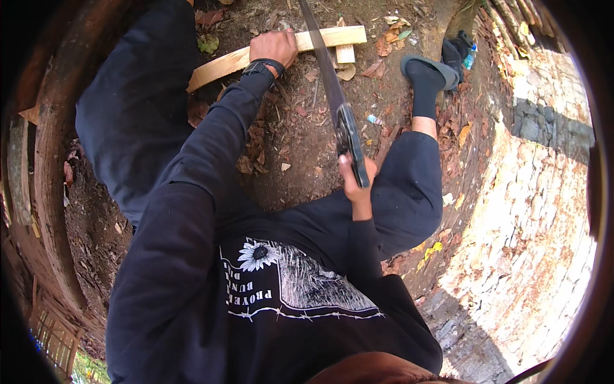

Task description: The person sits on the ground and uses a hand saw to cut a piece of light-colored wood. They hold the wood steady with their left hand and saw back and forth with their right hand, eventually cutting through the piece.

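Note:
My left hand (275,48), with dark bands at the wrist, grips a pale sawn wooden plank (224,66) that lies across the ground at the top of the view. My right hand (358,180) is wrapped round the black handle of a handsaw (330,80). Its long blade points away from me and crosses the plank to the right of my left hand. Whether the teeth sit in a cut cannot be made out. Under the plank's right part a short wooden block (345,54) sticks out towards me. The saw's far tip runs out of view.
Brown soil (300,160) with dry leaves and wood chips lies between my legs. My right foot wears a grey sandal (430,67) near a dark bundle (457,48). A sunlit, rough pale surface (518,237) is at the right, and a wooden pole (51,173) at the left.

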Demonstrator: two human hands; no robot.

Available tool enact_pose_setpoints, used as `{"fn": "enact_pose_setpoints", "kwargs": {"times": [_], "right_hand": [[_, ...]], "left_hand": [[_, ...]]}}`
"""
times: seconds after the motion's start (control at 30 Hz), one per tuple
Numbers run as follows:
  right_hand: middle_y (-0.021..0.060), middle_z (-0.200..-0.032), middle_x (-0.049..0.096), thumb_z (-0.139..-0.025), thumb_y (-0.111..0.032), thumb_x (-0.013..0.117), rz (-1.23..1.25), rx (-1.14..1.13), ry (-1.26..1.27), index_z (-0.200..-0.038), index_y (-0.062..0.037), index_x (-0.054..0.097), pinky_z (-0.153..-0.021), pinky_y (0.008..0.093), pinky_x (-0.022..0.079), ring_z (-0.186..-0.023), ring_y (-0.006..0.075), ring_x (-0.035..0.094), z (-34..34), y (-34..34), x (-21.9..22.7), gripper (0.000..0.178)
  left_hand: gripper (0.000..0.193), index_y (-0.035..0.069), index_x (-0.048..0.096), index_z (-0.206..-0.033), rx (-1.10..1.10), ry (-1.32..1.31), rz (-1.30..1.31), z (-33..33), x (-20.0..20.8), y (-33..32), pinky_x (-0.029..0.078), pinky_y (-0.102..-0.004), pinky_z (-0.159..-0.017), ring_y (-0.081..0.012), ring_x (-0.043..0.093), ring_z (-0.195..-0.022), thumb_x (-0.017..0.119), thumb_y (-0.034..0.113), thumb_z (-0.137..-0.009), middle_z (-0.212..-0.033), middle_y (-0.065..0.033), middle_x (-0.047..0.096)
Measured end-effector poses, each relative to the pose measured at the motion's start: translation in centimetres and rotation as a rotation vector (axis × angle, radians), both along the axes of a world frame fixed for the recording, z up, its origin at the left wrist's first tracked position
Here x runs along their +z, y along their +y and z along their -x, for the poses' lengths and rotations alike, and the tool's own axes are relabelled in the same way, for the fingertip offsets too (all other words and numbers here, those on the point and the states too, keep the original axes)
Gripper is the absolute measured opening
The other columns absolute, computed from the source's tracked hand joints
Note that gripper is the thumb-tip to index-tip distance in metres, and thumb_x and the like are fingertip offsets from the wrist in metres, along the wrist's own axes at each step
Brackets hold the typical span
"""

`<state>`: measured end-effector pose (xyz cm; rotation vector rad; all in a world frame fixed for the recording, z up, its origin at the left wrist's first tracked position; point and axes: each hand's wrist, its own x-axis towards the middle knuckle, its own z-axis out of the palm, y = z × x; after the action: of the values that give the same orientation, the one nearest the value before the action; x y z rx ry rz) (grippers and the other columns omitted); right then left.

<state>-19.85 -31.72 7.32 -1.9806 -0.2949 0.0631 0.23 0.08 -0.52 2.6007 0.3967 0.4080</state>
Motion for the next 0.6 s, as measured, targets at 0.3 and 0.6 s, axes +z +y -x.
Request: {"fn": "enact_pose_setpoints", "kwargs": {"times": [0.3, 0.6], "right_hand": [[0.0043, -0.063, 0.055, -0.096, -0.006, 0.077, -0.010, -0.020, 0.097, -0.079, -0.0020, 0.062, -0.056, 0.0346, 0.041, -0.054, 0.0155, 0.055, 2.5, -2.1, 1.1, 0.023], [0.0045, -0.062, 0.055, -0.096, -0.011, 0.078, -0.044, 0.021, -0.044, -0.079, -0.0021, 0.062, -0.055, 0.0360, 0.041, -0.054, 0.0158, 0.053, -2.9, 2.1, -1.2, 0.025]], "left_hand": [[0.061, 0.004, 0.083, -0.084, 0.101, 0.063, 0.002, -0.7, 0.2, 0.8, 0.063, -0.0553, -0.076, -0.0450, 0.077, -0.075, 0.042, 0.041, -0.111, -0.083, -0.0255, 0.078], [0.065, 0.004, 0.083, -0.080, 0.030, -0.005, -0.044, -1.0, 0.0, 0.8, 0.064, -0.0533, -0.072, -0.0427, 0.077, -0.069, 0.040, 0.040, -0.113, -0.076, -0.0241, 0.077]]}}
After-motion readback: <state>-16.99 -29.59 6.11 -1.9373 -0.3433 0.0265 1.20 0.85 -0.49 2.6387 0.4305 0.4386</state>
